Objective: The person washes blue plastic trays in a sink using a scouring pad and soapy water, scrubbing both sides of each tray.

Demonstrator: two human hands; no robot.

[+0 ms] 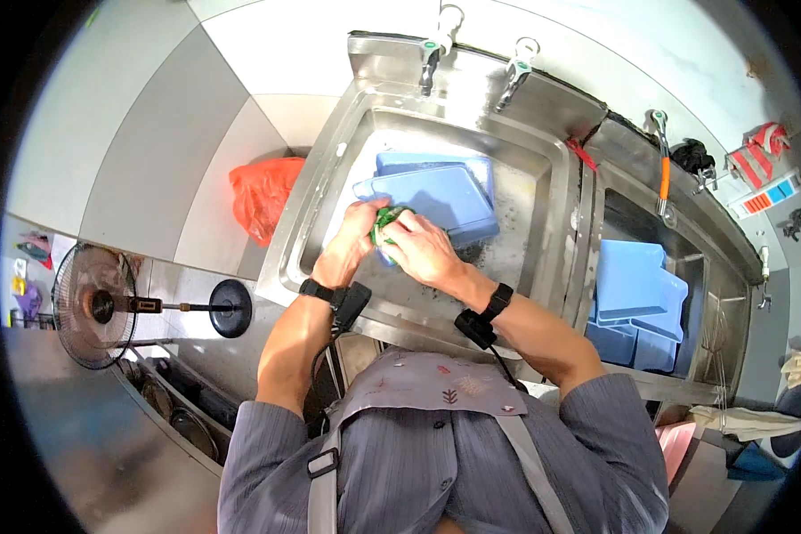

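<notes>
—Pale and grey wall tiles (178,116) rose around the steel sink (556,214), with two taps (430,67) above its far edge and a red bag (265,198) just outside its left edge. What did the head view show of the hands?

—Both were closed. The left hand (362,230) and right hand (423,254) gripped a green scrubber (384,221) between them, left of the sink's middle, toward its left edge. Fingers hid much of it, so I couldn't tell a pad from a bunched cloth.

—And the blue trays (440,200)?

—They overlapped unevenly, just beyond the hands toward the far edge. Other trays (632,280) lay in the second sink (641,222), by its left and near edges.

—What worried you?

—Sliding, mostly. The top tray sat askew on the one below, so a hard push could have skidded it toward the far edge. A slick scrubber might have squirted out of a loosened grip, too.

—Anything else?

—The wrist devices (351,307). They were close to the sink's near edge, with cables trailing, so a deeper reach might have knocked one on the rim or wetted it.
</notes>
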